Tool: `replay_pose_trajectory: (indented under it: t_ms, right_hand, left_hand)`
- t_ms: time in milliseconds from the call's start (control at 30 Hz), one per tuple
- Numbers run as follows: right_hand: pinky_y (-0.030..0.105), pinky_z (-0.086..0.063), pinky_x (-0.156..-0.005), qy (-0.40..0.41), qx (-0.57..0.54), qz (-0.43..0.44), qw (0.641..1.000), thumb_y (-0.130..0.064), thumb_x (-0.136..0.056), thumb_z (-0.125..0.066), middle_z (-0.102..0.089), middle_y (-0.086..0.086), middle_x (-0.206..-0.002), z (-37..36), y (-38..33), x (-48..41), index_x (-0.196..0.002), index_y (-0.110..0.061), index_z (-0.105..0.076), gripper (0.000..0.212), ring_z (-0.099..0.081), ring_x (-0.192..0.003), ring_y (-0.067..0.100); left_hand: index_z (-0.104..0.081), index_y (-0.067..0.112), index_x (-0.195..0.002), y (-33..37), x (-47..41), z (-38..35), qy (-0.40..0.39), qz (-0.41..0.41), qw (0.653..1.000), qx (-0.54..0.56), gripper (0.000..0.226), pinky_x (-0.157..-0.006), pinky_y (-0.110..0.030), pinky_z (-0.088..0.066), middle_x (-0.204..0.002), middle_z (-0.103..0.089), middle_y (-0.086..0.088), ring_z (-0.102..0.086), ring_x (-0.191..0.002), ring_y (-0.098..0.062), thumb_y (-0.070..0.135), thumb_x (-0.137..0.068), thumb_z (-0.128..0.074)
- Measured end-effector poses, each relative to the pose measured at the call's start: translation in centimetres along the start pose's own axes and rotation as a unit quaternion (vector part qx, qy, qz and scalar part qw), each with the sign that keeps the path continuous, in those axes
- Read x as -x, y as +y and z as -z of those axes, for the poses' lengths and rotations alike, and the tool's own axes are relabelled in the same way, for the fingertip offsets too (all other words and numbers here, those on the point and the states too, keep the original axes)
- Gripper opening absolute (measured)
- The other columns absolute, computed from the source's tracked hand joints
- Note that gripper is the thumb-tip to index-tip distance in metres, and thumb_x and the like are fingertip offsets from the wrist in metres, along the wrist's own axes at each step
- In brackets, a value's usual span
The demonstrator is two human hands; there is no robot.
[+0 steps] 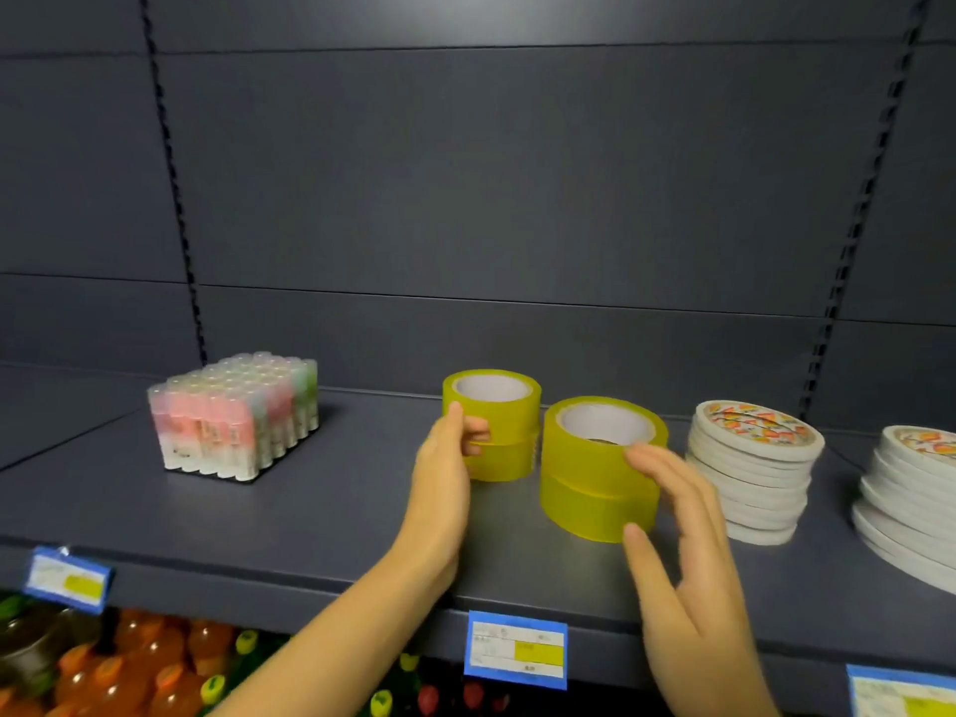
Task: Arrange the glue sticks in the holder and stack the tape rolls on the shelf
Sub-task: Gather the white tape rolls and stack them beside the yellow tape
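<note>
Two stacks of yellow tape rolls stand on the dark grey shelf (310,514), each two rolls high. My left hand (445,473) grips the far stack (496,421) from its left side, fingers curled round it. My right hand (677,540) rests with spread, straight fingers against the right side of the near stack (595,473). A block of glue sticks (233,416) with clear caps and pink, white and green bodies stands upright in a black holder at the shelf's left.
Two piles of flat white tape rolls with patterned tops (755,468) (910,504) stand to the right. Blue price tags (517,649) hang on the shelf's front edge. Orange bottles (134,664) fill the shelf below.
</note>
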State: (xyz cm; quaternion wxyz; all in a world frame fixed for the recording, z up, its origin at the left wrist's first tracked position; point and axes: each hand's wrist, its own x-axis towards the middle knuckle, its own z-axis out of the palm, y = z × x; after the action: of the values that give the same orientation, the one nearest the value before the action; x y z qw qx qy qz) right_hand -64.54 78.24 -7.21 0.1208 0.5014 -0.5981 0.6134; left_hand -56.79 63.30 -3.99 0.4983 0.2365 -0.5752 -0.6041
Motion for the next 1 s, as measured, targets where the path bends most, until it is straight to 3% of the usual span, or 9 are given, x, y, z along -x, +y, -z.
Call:
replay_pose_trajectory:
  t_ms: [67,167,267,367,533,667,733,900,1000]
  right_hand:
    - [0.007,-0.028,-0.104,-0.071,0.013,0.038,0.997,-0.021,-0.089,-0.043,-0.046,-0.018,-0.134,-1.5,-1.1,-0.3,-0.131,-0.028,-0.045,0.042,-0.039,-0.128,-0.007]
    - [0.021,-0.023,-0.116,-0.186,-0.023,-0.106,0.976,-0.020,-0.097,-0.047,-0.025,-0.015,-0.152,-5.2,-1.6,-2.3,-0.143,-0.032,-0.022,0.053,-0.025,-0.139,-0.001]
    - [0.038,-0.016,-0.120,-0.229,-0.006,-0.245,0.942,-0.028,-0.093,-0.057,-0.005,-0.007,-0.160,-8.9,-0.6,-4.6,-0.153,-0.020,0.000,0.082,-0.010,-0.147,0.013]
    - [0.036,-0.010,-0.121,-0.194,0.003,-0.317,0.929,-0.036,-0.090,-0.060,0.002,-0.002,-0.161,-10.8,0.0,-6.1,-0.152,-0.015,0.006,0.094,-0.004,-0.148,0.015]
    - [0.032,-0.001,-0.119,-0.090,0.001,-0.361,0.928,-0.048,-0.097,-0.039,0.013,0.001,-0.160,-12.8,-0.2,-7.8,-0.150,-0.011,0.012,0.083,0.007,-0.148,0.016]
    - [0.039,-0.004,-0.121,-0.018,-0.016,-0.388,0.922,-0.056,-0.097,-0.023,-0.003,0.000,-0.161,-13.7,0.6,-9.0,-0.153,-0.015,-0.004,0.072,-0.004,-0.148,0.017]
    - [0.040,-0.008,-0.120,-0.007,-0.025,-0.392,0.920,-0.057,-0.097,-0.019,-0.014,0.000,-0.160,-13.7,0.8,-9.3,-0.152,-0.017,-0.015,0.068,-0.012,-0.147,0.018]
    - [0.045,-0.014,-0.120,-0.016,-0.059,-0.429,0.901,-0.080,-0.081,-0.016,-0.032,-0.002,-0.154,-13.9,0.9,-8.3,-0.145,-0.027,-0.037,0.086,-0.021,-0.145,0.022]
    - [0.045,-0.029,-0.115,-0.006,-0.126,-0.453,0.882,-0.079,-0.082,-0.015,-0.055,0.001,-0.137,-14.0,1.2,-7.8,-0.134,-0.024,-0.054,0.085,-0.044,-0.132,0.022]
  left_hand:
    - [-0.055,0.015,-0.076,0.2,-2.1,1.2,0.050,-0.025,0.998,0.001,0.036,-0.068,-0.020,-0.040,-0.085,-0.058,-0.004,-0.051,-0.075,-0.011,0.025,-0.101,-0.033]
    - [-0.052,0.017,-0.079,0.0,-5.1,2.4,0.069,-0.008,0.998,-0.007,0.028,-0.075,-0.025,-0.040,-0.087,-0.055,0.001,-0.050,-0.085,-0.015,0.023,-0.101,-0.035]
    - [-0.053,0.012,-0.108,-1.2,-8.2,3.0,0.020,0.043,0.997,-0.055,0.029,-0.099,-0.036,-0.037,-0.112,-0.057,-0.002,-0.049,-0.115,-0.024,0.034,-0.100,-0.036]
    - [-0.040,0.011,-0.140,-1.5,-9.8,3.0,-0.026,0.099,0.994,-0.041,0.056,-0.111,-0.033,-0.027,-0.145,-0.042,-0.004,-0.038,-0.134,-0.020,0.046,-0.098,-0.035]
    - [-0.058,0.008,-0.120,-2.1,-10.4,2.3,-0.170,0.172,0.969,0.050,0.058,-0.078,-0.027,-0.049,-0.121,-0.062,-0.013,-0.062,-0.089,-0.016,0.049,-0.100,-0.023]
    - [-0.063,0.012,-0.105,-2.8,-10.9,2.9,-0.183,0.182,0.965,0.044,0.057,-0.071,-0.025,-0.052,-0.096,-0.069,-0.005,-0.065,-0.085,-0.015,0.050,-0.100,-0.020]
    - [-0.063,0.011,-0.114,-2.6,-10.6,3.3,-0.155,0.189,0.968,0.047,0.066,-0.081,-0.031,-0.054,-0.104,-0.070,-0.008,-0.066,-0.094,-0.021,0.059,-0.096,-0.022]
    - [-0.056,0.023,-0.130,-4.8,-11.3,5.0,-0.049,0.230,0.969,0.076,0.113,-0.100,-0.048,-0.046,-0.121,-0.065,-0.009,-0.063,-0.108,-0.030,0.094,-0.045,-0.034]
    - [-0.061,0.021,-0.122,-1.9,-8.3,5.9,-0.040,0.238,0.966,0.093,0.082,-0.095,-0.046,-0.050,-0.113,-0.069,-0.010,-0.064,-0.104,-0.029,0.082,-0.078,-0.028]
